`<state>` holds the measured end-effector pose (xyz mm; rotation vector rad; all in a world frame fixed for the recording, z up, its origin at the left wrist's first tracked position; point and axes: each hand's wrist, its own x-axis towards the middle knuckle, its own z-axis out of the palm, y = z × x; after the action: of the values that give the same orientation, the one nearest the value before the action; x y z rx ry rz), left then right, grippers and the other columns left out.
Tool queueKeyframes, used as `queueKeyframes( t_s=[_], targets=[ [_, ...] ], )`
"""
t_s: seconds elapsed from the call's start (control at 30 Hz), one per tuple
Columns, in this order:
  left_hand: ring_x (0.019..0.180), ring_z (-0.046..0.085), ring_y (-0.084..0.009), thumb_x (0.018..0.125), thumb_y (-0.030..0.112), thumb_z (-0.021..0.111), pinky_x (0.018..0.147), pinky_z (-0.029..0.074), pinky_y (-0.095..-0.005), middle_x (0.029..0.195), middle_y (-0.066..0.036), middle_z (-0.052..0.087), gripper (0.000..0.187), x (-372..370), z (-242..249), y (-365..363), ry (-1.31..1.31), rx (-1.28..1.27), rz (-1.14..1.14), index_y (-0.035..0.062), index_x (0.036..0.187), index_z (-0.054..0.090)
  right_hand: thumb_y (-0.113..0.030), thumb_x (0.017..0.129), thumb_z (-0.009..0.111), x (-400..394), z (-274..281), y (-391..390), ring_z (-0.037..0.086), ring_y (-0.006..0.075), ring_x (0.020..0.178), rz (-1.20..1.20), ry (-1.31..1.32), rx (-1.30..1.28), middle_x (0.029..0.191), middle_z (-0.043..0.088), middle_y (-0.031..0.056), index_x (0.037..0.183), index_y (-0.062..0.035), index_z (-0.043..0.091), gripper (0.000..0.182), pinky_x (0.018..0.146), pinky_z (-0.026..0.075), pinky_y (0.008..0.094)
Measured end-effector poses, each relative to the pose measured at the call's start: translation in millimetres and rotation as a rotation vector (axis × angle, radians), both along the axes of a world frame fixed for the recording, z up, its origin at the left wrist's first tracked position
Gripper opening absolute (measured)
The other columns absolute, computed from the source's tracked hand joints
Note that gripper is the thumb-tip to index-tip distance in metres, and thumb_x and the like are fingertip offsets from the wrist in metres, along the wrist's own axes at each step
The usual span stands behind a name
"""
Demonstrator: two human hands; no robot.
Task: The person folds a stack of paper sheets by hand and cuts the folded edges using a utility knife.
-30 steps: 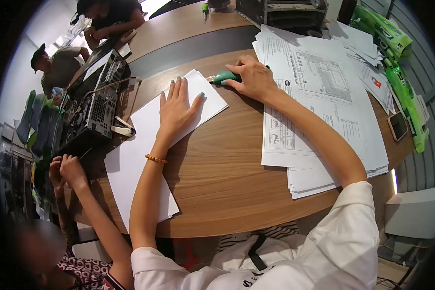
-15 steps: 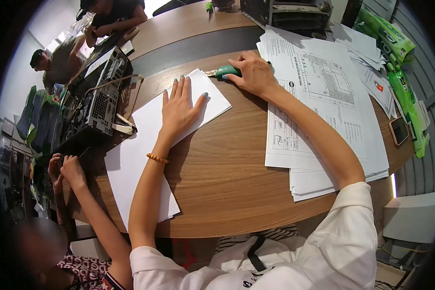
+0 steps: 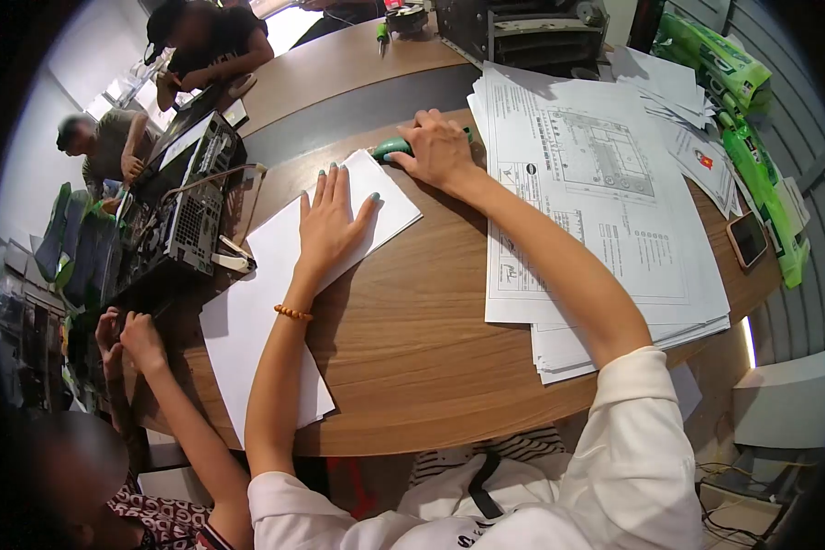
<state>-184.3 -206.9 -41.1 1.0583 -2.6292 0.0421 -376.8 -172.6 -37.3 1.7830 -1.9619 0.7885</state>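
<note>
My left hand lies flat, fingers spread, on folded white sheets of paper at the left middle of the desk. Wrapped around a green-handled utility knife is my right hand, resting on the wood just past the far corner of the sheets. The knife's tip points left and touches or nearly touches the paper edge; the blade itself is hard to make out. Beneath my right forearm is a stack of printed drawing sheets.
An opened computer case stands left of the paper. A co-worker's hands work beside it, and other people sit at the far left. A phone and green plastic packs lie at the right. Black equipment stands at the back.
My right hand has drawn the knife left and slightly nearer, to the far corner of the paper. The left hand stays flat on the sheets. The whole view has shifted slightly.
</note>
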Motion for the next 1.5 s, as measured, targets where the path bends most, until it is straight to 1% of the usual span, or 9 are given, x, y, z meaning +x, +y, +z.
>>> queueKeyframes(
  t_s=[0.33,0.47,0.6,0.63,0.8,1.13,1.2,1.4,1.5],
  targets=[
    [0.13,0.025,-0.0309,0.085,0.048,0.041,0.105,0.017,-0.0477,0.137,-0.019,0.031,0.07,4,-3,-4,0.105,0.031,-0.023,-0.0028,0.132,0.029,-0.041,0.071,0.066,-15,6,-7,0.047,0.0235,0.098,-0.245,-0.126,0.06,0.095,0.054,0.0102,0.088,-0.0098,0.065,0.035,0.079,0.039,0.0355],
    [0.129,0.027,-0.0309,0.087,0.04,0.043,0.104,0.017,-0.0491,0.136,-0.02,0.032,0.064,3,-6,-10,0.136,0.068,-0.024,-0.0033,0.132,0.029,-0.031,0.073,0.065,-13,16,-11,0.048,0.0288,0.095,0.029,-0.173,-0.216,0.093,0.053,0.0144,0.084,-0.0031,0.062,0.03,0.082,0.039,0.0365],
    [0.126,0.031,-0.0333,0.087,0.032,0.044,0.103,0.021,-0.0488,0.134,-0.023,0.033,0.061,2,-24,-23,0.155,0.001,-0.016,-0.0048,0.131,0.026,-0.018,0.071,0.056,14,20,-23,0.059,0.0387,0.066,0.202,-0.365,0.093,0.065,0.059,0.0241,0.072,0.0053,0.059,0.023,0.066,0.048,0.0437],
    [0.124,0.032,-0.0344,0.087,0.03,0.044,0.102,0.023,-0.0483,0.133,-0.025,0.032,0.059,1,-19,-20,0.265,0.026,0.008,-0.0052,0.131,0.026,-0.021,0.069,0.06,17,27,-20,0.059,0.0369,0.06,0.265,-0.664,0.449,0.065,0.058,0.0242,0.068,0.0054,0.06,0.026,0.059,0.048,0.0417],
    [0.119,0.033,-0.0446,0.086,0.022,0.044,0.1,0.028,-0.0433,0.129,-0.034,0.029,0.058,2,-18,-22,0.603,0.066,-0.005,-0.0111,0.129,0.024,-0.029,0.072,0.067,5,14,-31,0.049,0.0114,0.04,0.364,-0.792,0.628,0.052,0.054,0.0019,0.068,0.0004,0.065,0.03,0.04,0.039,0.0264],
    [0.126,0.024,-0.0424,0.088,0.02,0.04,0.104,0.019,-0.0457,0.133,-0.031,0.027,0.054,3,-7,-13,0.805,0.072,0.069,-0.0084,0.131,0.023,-0.021,0.058,0.077,42,13,-11,0.057,0.0308,0.095,0.168,-0.573,0.336,0.106,0.055,0.0224,0.111,0.0052,0.045,0.068,0.078,0.046,0.0333],
    [0.125,0.024,-0.0439,0.088,0.021,0.039,0.104,0.019,-0.0473,0.132,-0.033,0.026,0.054,2,-9,-13,0.848,0.09,0.097,-0.0072,0.131,0.024,-0.003,0.062,0.07,29,2,-26,0.059,0.0174,0.081,0.455,-0.893,0.374,0.091,0.062,0.009,0.105,0.0024,0.056,0.045,0.073,0.047,0.0293],
    [0.125,0.026,-0.0419,0.087,0.025,0.039,0.104,0.02,-0.0459,0.133,-0.031,0.026,0.054,-6,-13,-20,0.957,0.182,0.192,-0.0052,0.131,0.027,-0.007,0.072,0.066,24,44,-7,0.062,0.0197,0.075,0.135,-1.262,0.705,0.088,0.062,0.0101,0.099,0.0029,0.06,0.03,0.066,0.05,0.0328],
    [0.126,0.024,-0.0436,0.087,0.024,0.039,0.105,0.017,-0.0481,0.133,-0.032,0.025,0.054,-6,0,-18,1.087,0.089,0.146,-0.0032,0.132,0.026,-0.004,0.076,0.061,16,47,7,0.062,0.0197,0.076,0.329,-1.247,0.646,0.089,0.062,0.0101,0.101,0.0032,0.058,0.026,0.068,0.05,0.0327]
  ],
)
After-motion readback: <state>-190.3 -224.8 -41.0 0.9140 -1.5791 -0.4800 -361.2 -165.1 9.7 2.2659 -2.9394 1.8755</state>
